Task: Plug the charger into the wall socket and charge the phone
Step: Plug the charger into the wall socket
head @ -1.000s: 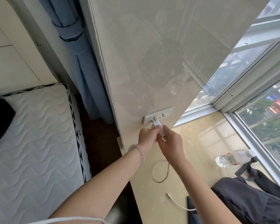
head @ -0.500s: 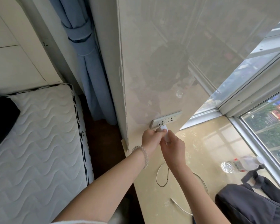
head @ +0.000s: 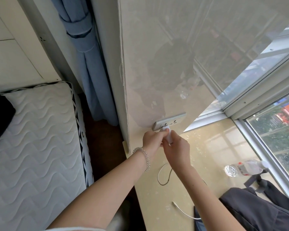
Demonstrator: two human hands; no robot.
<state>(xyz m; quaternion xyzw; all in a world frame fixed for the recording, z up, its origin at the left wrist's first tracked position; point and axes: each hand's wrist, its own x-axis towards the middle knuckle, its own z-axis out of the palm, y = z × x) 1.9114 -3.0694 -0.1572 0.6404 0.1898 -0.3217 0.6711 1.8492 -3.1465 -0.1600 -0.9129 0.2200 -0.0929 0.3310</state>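
A white charger (head: 167, 133) is pressed against the left part of the grey wall socket (head: 171, 121), low on the beige wall. My left hand (head: 153, 139) and my right hand (head: 177, 149) both grip the charger from below. Its white cable (head: 163, 174) loops over the beige sill, and the free plug end (head: 174, 204) lies near the bottom. A dark slab (head: 196, 219), possibly the phone, shows at the bottom beside my right forearm, mostly hidden.
A clear water bottle (head: 244, 168) lies on the sill (head: 215, 147) by the window. A dark bag (head: 265, 210) covers the lower right. On the left sits a white quilted mattress (head: 32, 147), with a blue curtain (head: 90, 64) behind it.
The charger has moved up from just under the socket to touching its face, with both hands following. The view has shifted closer and slightly right.
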